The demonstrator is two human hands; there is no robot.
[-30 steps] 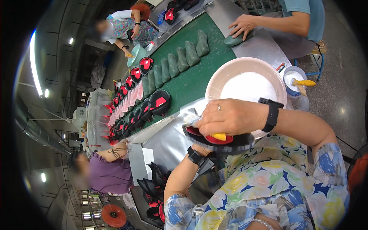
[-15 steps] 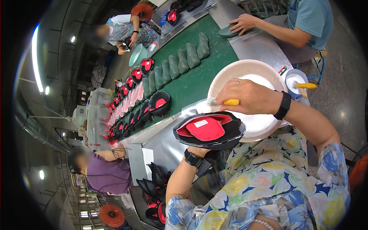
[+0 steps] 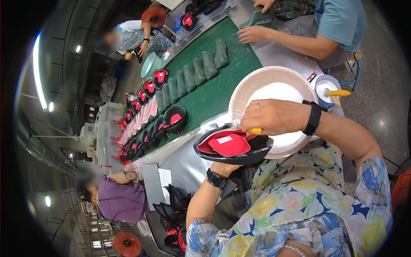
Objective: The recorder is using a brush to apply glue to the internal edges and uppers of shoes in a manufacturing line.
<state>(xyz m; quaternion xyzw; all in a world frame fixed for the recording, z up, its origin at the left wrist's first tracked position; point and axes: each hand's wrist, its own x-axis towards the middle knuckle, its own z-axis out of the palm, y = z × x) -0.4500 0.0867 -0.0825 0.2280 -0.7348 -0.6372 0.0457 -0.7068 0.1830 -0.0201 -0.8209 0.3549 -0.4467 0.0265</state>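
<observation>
My left hand holds up a black shoe upper with red lining and a white label inside. Its fingers are mostly hidden under the upper. In my right hand is a brush, its yellow handle showing below the fingers. The brush end is at the far rim of the upper, where a pale strip runs along the edge; the bristles are hard to make out. Just beyond and to the right stands a wide pale basin with white liquid in it, partly behind my right hand and forearm.
A small tub with another yellow-handled brush stands right of the basin. The green belt carries rows of shoe uppers, pink pieces and dark green lasts. A co-worker's hands handle a green piece across the belt.
My right hand has come down with the brush onto the upper's rim. The upper stays nearly in place. Across the belt, the co-worker's hands have moved apart and raised the green piece.
</observation>
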